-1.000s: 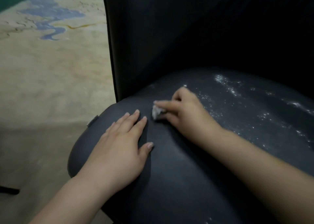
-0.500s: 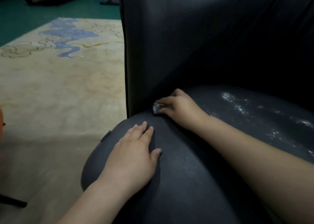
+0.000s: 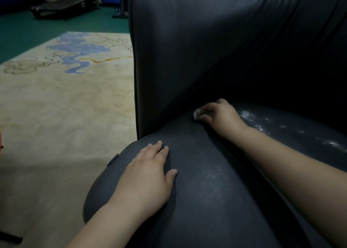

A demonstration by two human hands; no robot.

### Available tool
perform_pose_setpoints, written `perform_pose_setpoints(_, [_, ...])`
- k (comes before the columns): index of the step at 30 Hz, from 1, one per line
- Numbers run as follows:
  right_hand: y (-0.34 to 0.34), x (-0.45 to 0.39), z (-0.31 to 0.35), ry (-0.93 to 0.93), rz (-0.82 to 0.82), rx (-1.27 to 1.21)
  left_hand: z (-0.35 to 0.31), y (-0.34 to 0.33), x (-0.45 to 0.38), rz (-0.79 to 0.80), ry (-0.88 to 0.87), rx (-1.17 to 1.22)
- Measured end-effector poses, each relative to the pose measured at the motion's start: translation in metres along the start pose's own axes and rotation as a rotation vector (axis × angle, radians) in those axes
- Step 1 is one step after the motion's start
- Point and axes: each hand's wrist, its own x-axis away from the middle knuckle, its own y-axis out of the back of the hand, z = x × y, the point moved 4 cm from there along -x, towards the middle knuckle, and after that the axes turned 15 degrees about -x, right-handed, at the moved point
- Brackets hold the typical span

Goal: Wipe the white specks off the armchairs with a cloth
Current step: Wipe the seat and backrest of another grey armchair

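The right hand (image 3: 221,116), fingers curled around the wadded cloth (image 3: 198,114), sits just left of the white specks (image 3: 262,121) trailing lower right; left hand (image 3: 148,174) lies flat.

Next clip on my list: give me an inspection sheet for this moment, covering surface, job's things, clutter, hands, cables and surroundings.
Surface: dark leather seat cushion of the armchair, its near part dull with faint haze.
Job's things: small pale cloth wadded at the crease where seat meets backrest; white specks spread over the seat's right side.
Clutter: nothing seen.
Hands: left hand rests flat on the seat's front left edge, fingers straight; right hand grips the cloth against the seat.
Cables: nothing seen.
Surroundings: beige rug with blue pattern on a green floor; dark furniture at the far back, too dim to identify.
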Motion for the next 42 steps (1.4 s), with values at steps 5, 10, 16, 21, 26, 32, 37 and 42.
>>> perform_pose_setpoints(5, [-0.009, 0.046, 0.014, 0.189, 0.193, -0.093, -0.022, -0.002, -0.020, -0.014, -0.010, -0.056])
perform_pose_setpoints(10, [0.036, 0.023, -0.031, -0.060, -0.076, -0.036, -0.036, -0.004, -0.040, -0.019, -0.052, -0.080])
perform_pose_setpoints(16, [0.018, 0.038, -0.021, 0.152, 0.075, -0.023, -0.042, -0.008, -0.053, -0.040, -0.061, -0.062])
perform_pose_setpoints(21, [0.032, 0.035, -0.038, 0.047, -0.085, -0.029, -0.051, -0.007, -0.065, -0.045, -0.085, -0.073])
perform_pose_setpoints(26, [0.020, 0.017, -0.042, 0.068, -0.034, -0.042, -0.054, -0.010, -0.065, -0.063, -0.097, -0.104])
perform_pose_setpoints(32, [0.003, 0.028, -0.018, 0.194, 0.031, -0.043, -0.053, -0.013, -0.061, -0.050, -0.092, -0.097])
perform_pose_setpoints(37, [0.056, 0.023, -0.057, 0.039, -0.030, 0.064, -0.053, -0.012, -0.061, -0.067, -0.091, -0.074])
perform_pose_setpoints(42, [0.053, 0.055, -0.060, 0.109, -0.004, 0.025, -0.057, -0.012, -0.063, -0.079, -0.051, -0.068])
